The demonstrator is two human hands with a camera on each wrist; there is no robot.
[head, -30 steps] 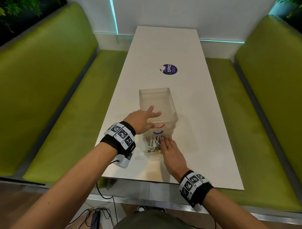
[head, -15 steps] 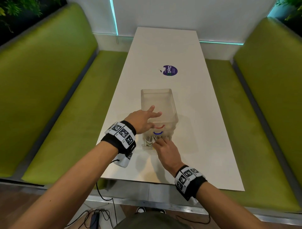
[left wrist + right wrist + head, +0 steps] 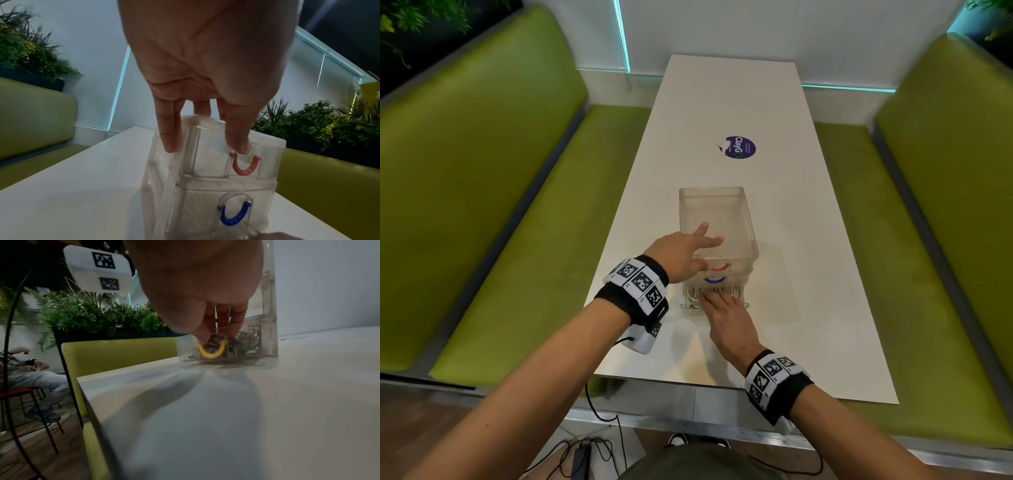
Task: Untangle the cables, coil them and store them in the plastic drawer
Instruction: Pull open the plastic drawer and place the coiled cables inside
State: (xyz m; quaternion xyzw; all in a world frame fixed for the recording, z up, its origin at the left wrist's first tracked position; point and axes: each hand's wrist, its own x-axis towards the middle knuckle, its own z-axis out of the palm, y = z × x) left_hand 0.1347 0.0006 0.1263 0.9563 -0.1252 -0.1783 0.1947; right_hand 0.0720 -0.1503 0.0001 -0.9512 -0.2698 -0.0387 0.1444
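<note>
Left hand: fingers straight and spread, pressing on the top of the clear drawer unit, thumb against its front above the red handle. It holds nothing and only steadies the unit on the white table.

Centre: the bottom drawer stands partly out beneath the closed drawer with the blue handle. A second ago it stood further out, so it has been eased inward, and storing appears nearly done.

The white cables lie inside this drawer as a pale looped bundle. Whether each is neatly coiled cannot be told.

Right hand: its thumb is outside by the yellow handle and its fingers are curled over the drawer's front wall, pinching it. Earlier the fingers reached deeper among the cables.
</note>
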